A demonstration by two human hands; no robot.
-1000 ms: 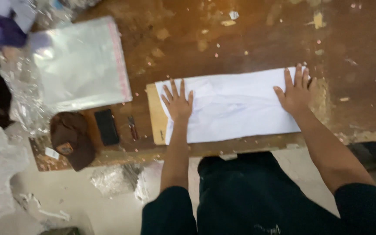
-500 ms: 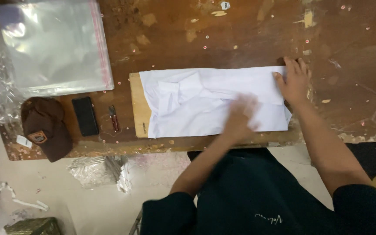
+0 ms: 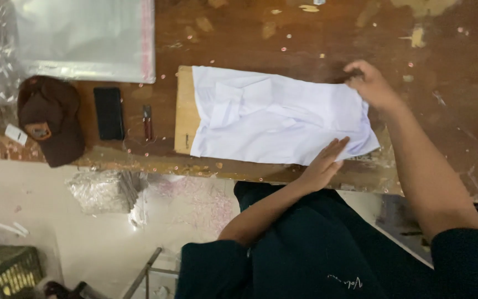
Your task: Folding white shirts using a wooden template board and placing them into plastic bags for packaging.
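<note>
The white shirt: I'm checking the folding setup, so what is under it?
A flat wooden board sticks out at the white shirt's collar end, lying on the worn table. The shirt hides how far the board runs beneath.

Folded shirt (image 3: 278, 119) flat on a board (image 3: 184, 108) mid-table (image 3: 443, 72). Left of the shirt: small tool (image 3: 147, 122), then phone (image 3: 109, 113), then cap (image 3: 51, 119). Plastic bag (image 3: 84, 39) behind those, both hands at the shirt's right end.
</note>
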